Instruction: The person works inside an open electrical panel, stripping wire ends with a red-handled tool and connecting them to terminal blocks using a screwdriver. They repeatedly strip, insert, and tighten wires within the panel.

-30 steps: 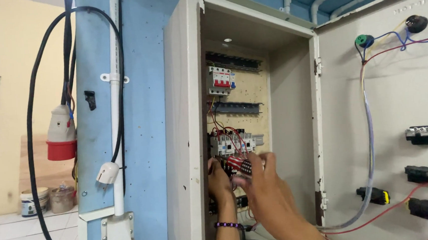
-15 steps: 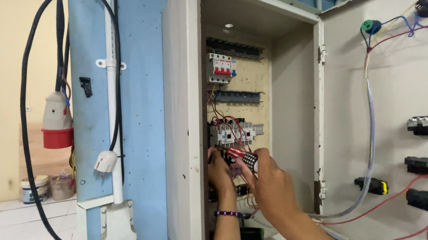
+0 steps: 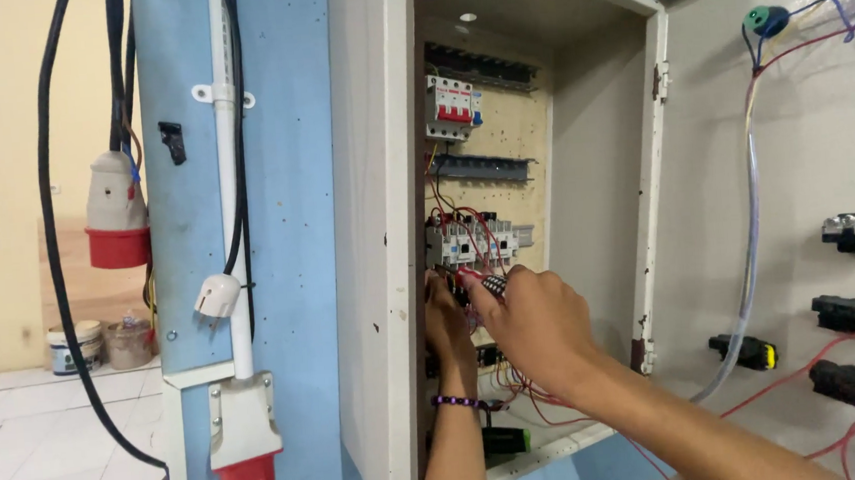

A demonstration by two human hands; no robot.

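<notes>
Screwdriver [image 3: 491, 284], red and black handled, held at the row of contactors [image 3: 468, 242] in the lower middle of the open cabinet [image 3: 376, 224]. Red wires [image 3: 451, 218] loop in front of the contactors and partly hide their terminals; more red wires trail across the cabinet floor. Above sit a grey duct [image 3: 483, 168] and a breaker [image 3: 448, 108] with red levers. The door [image 3: 795, 194], swung open at right, carries black switch backs and a clear tube. At left, a blue post [image 3: 288, 180] bears a white conduit, black cables, a hanging red and white plug [image 3: 115, 217] and a red socket [image 3: 244, 443]. Compared with half a second earlier, the view has shifted slightly and both hands sit much as before at the contactors. Right hand [image 3: 539, 327] clenched around the screwdriver, knuckles toward the viewer, forearm rising from lower right. Left hand [image 3: 448, 319], with a beaded wristband, reaches up beside it, fingers at the wiring; its grasp cannot be told
</notes>
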